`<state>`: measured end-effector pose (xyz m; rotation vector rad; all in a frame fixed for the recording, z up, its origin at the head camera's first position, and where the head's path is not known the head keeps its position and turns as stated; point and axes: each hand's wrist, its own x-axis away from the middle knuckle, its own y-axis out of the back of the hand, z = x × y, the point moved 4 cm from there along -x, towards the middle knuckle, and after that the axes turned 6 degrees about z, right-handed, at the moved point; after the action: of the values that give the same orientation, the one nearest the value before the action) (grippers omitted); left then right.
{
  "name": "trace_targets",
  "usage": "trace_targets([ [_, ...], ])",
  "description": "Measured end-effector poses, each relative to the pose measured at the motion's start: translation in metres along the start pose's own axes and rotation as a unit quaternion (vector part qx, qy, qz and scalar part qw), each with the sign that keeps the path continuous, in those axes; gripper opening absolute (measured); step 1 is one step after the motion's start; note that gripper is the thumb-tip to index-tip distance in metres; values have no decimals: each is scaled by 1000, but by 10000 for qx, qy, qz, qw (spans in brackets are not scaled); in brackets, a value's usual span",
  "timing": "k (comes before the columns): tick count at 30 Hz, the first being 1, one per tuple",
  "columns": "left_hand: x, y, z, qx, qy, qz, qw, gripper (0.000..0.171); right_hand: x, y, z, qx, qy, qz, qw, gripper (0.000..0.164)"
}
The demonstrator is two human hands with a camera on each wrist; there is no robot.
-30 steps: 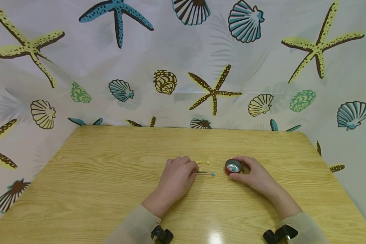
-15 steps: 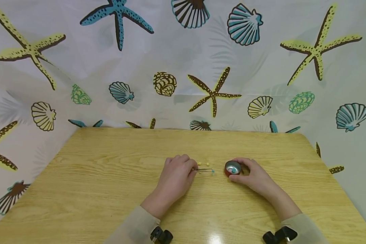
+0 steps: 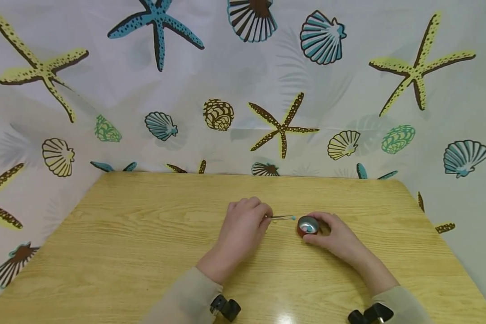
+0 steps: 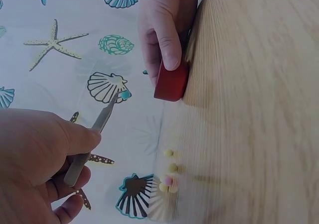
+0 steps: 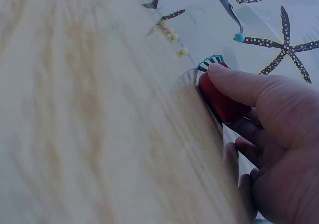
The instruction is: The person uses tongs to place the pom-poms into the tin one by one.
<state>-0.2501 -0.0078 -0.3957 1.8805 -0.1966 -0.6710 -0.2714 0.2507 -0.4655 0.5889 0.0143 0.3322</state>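
metal tweezers (image 4: pixel 104 115) jutting from pinching l hand (image 3: pixel 245 225); r hand (image 3: pixel 338 234) gripping red tin (image 4: pixel 172 84), gap showing btwn rim (image 3: pixel 300 220) & blue bead (image 5: pixel 239 37).

cup (image 4: pixel 172 84) on table (image 3: pixel 146 252), beads (image 3: pixel 308 229) inside; tweezers (image 4: pixel 102 118) left of cup, bead (image 4: pixel 125 94) at tip

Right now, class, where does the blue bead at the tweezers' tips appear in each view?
Head: blue bead right of centre, below mid-height.
Left wrist: blue bead left of centre, just above mid-height.
Right wrist: blue bead upper right.
Shared landmark: the red container.
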Motion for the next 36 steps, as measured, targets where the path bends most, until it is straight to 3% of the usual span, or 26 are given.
trace_targets([
  [19,-12,-30,-9,-36,231,172,9996,5,-1,-2,-2,37,97,-43,9999,67],
  [36,-13,-34,-9,-56,209,223,9995,4,-1,0,0,77,48,-48,9999,66],
])
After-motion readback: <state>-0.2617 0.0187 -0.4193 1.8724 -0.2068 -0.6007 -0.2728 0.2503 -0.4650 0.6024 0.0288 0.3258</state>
